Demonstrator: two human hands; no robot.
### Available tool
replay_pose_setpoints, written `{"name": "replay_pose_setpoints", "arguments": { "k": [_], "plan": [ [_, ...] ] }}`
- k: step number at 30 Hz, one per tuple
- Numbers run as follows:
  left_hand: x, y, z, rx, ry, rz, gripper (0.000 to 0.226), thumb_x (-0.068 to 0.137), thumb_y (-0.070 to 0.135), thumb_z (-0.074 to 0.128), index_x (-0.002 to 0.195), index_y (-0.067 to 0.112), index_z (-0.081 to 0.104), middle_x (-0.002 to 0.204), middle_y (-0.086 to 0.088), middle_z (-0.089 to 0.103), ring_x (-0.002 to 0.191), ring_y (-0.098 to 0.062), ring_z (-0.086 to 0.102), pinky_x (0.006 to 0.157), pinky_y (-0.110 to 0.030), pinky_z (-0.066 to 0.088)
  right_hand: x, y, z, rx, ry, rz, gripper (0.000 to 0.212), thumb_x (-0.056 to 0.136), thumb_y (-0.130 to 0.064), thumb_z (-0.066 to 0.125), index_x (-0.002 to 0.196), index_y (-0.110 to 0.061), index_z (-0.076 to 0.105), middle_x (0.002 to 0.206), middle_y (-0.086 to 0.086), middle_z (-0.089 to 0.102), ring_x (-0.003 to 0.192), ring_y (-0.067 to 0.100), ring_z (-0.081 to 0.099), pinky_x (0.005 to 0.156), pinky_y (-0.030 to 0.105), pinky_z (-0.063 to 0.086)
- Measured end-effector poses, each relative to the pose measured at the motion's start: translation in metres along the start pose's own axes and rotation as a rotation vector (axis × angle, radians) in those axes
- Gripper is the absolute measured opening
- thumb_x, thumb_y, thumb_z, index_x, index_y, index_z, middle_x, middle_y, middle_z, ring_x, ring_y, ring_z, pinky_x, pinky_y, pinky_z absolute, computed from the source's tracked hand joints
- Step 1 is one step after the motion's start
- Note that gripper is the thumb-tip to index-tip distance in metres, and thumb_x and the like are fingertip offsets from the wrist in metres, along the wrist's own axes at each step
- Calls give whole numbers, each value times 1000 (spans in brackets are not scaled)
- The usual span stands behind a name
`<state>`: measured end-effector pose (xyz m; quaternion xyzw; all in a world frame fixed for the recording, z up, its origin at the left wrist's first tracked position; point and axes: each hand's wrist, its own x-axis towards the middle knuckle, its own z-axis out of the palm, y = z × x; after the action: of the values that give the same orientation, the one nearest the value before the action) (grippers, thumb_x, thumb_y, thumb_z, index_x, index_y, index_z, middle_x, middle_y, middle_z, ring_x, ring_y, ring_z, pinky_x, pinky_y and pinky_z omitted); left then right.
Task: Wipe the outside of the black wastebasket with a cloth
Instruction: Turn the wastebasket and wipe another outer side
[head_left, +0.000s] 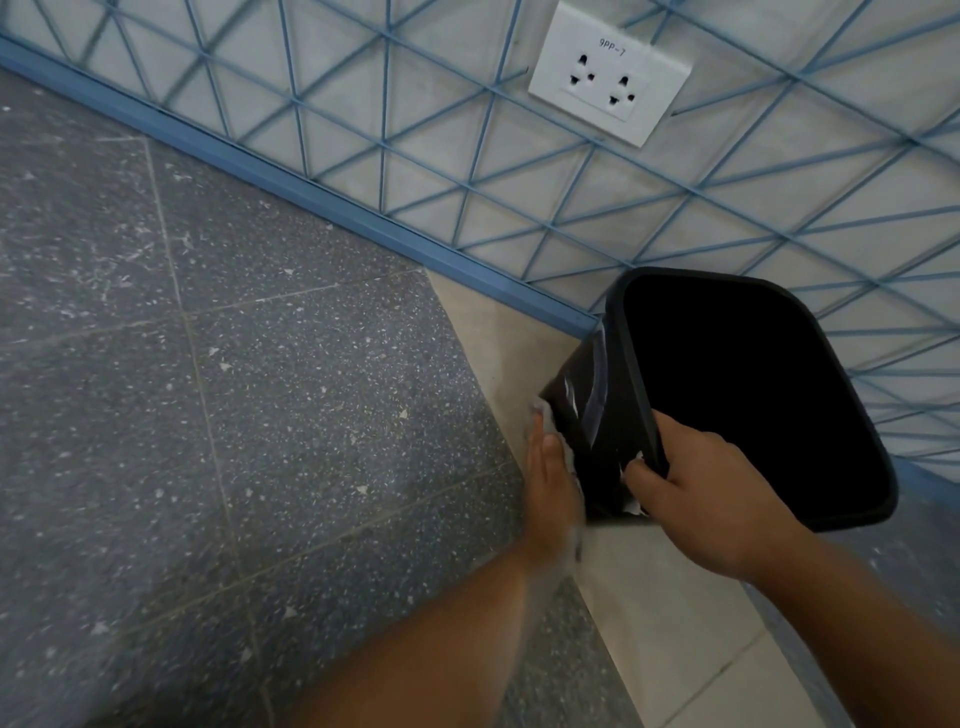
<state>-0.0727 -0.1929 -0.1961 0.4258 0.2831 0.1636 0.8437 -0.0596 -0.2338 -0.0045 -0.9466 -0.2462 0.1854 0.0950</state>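
Observation:
The black wastebasket (613, 415) stands tilted on the floor by the wall, its dark opening turned up toward me. My right hand (711, 499) grips its near rim, the thumb on the outer side and the fingers curled over the edge. My left hand (553, 483) presses a light grey cloth (545, 421) flat against the basket's left outer wall, fingers straight. Most of the cloth is hidden under the hand. Glossy reflections show on the wiped side.
A wall with a blue triangle pattern (467, 171) and a blue skirting strip (311, 192) runs behind the basket. A white double socket (608, 78) sits on the wall. Dark speckled floor tiles (208, 415) lie left, with a pale strip (665, 613) under the basket.

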Motion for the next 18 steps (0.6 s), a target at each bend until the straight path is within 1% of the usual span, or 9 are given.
{"name": "replay_pose_setpoints", "arguments": {
  "k": [2,5,6,9,11,12,14,16,18],
  "plan": [
    [12,6,3,-42,65,-63,53,115,43,30,166,29,32,177,5,27,164,-12,24,137,-40,19,1,-1,0,18,4,-1,10,90,-28,52,88,-35,45,59,1,57,51,13,57,54,35,52],
    [-2,7,8,29,34,35,88,96,82,39,168,32,32,176,12,29,162,-3,25,134,-33,20,1,-1,0,15,2,-8,11,91,-28,52,88,-34,44,60,-1,57,53,12,57,54,32,51],
    [-11,6,9,16,11,36,93,92,87,40,168,33,31,176,15,28,162,-1,24,134,-31,19,1,-2,-1,13,-5,-8,10,91,-27,52,89,-34,44,61,-1,57,54,12,57,54,31,50],
    [1,-5,5,-75,115,-17,55,112,50,37,163,31,41,173,7,35,162,-11,31,136,-39,22,1,-4,-4,3,-4,-15,8,91,-26,51,90,-31,44,62,-1,57,54,12,56,55,31,49],
    [20,-4,8,-131,157,-102,60,101,56,41,156,36,53,166,5,48,156,-16,43,133,-46,30,1,-3,-3,2,10,-12,9,90,-26,51,87,-31,44,61,-1,57,54,13,56,56,33,49],
    [19,-2,11,-98,159,-96,68,94,64,39,156,39,53,165,8,49,155,-13,44,133,-46,31,0,-2,-2,4,10,-10,9,90,-26,51,88,-31,44,61,-1,57,54,13,56,56,33,50],
    [1,-6,16,-79,114,-42,73,95,66,36,162,39,43,170,13,41,159,-7,35,135,-42,26,-2,-1,-2,10,2,-5,6,91,-27,51,93,-31,46,61,0,58,53,12,57,55,33,50],
    [-16,1,16,-109,89,-17,64,105,54,33,166,33,37,173,13,35,160,-5,31,136,-40,23,-3,-2,-3,14,-10,-4,6,91,-26,51,95,-29,47,62,0,58,52,12,57,52,30,47],
    [-5,0,15,-99,141,-83,51,116,37,28,165,28,38,172,6,38,157,-8,37,134,-37,27,-1,-2,-5,15,-12,-1,7,91,-25,52,94,-29,47,63,-1,59,54,11,56,51,26,42]
  ]
}}
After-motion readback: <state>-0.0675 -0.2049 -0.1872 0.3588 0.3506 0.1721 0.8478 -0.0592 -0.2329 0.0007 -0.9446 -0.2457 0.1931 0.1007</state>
